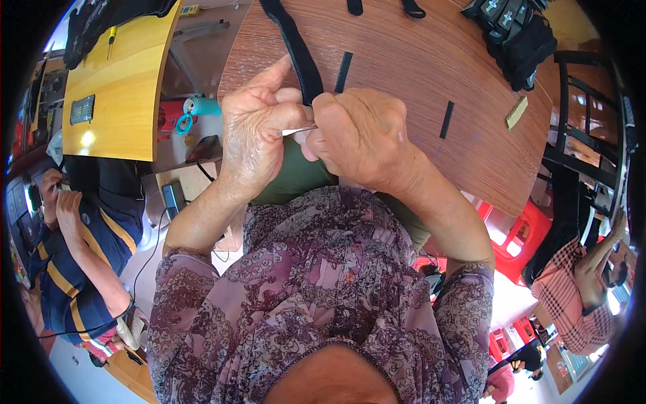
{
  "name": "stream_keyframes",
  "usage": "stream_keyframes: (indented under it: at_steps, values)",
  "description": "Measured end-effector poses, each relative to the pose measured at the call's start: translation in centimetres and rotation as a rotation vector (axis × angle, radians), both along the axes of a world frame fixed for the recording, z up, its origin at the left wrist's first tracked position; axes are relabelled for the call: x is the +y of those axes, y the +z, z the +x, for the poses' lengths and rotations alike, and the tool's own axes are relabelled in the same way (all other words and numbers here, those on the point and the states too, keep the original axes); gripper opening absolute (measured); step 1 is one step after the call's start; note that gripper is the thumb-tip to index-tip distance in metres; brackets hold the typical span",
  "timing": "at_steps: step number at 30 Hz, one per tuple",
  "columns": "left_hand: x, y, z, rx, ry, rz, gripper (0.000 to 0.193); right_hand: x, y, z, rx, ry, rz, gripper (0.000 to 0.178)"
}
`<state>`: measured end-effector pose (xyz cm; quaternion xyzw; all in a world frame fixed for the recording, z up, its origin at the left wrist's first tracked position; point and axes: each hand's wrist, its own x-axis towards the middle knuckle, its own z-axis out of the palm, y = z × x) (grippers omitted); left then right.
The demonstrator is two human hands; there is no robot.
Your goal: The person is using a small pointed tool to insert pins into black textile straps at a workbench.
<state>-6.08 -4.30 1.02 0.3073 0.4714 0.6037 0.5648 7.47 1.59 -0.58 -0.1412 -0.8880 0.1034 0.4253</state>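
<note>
A black fabric strap [301, 54] runs down from the table's far edge to a spot between my two hands. My left hand [259, 114] is pinching the strap's near end between thumb and fingers, with one finger stretched out. Close against it, my right hand [363, 131] is curled into a fist. Between the hands shows a thin silvery piece [296, 131], which sticks out from the right fist; its kind cannot be made out. Both hands are above my lap, at the near edge of the brown wooden table [397, 60].
Short black strips [447, 120] and a small yellowish block [517, 112] lie on the table. Black gloves [511, 40] are piled at far right. A turquoise bottle [202, 106] and a yellow table [114, 94] are on the left. Another person in a striped shirt [81, 269] sits there; red stools [521, 242] stand right.
</note>
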Motion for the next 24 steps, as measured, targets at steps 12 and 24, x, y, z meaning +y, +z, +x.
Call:
stream_keyframes:
  at_steps: [12,24]
  values:
    - [-0.9,1.7,-0.2,0.038,0.050,0.050,0.053,0.1,2.1,0.4,-0.060,0.080,-0.398,0.022]
    - [-2.0,1.4,-1.9,0.063,-0.133,0.054,0.061,0.4,3.6,0.4,-0.305,0.137,-0.022,0.020]
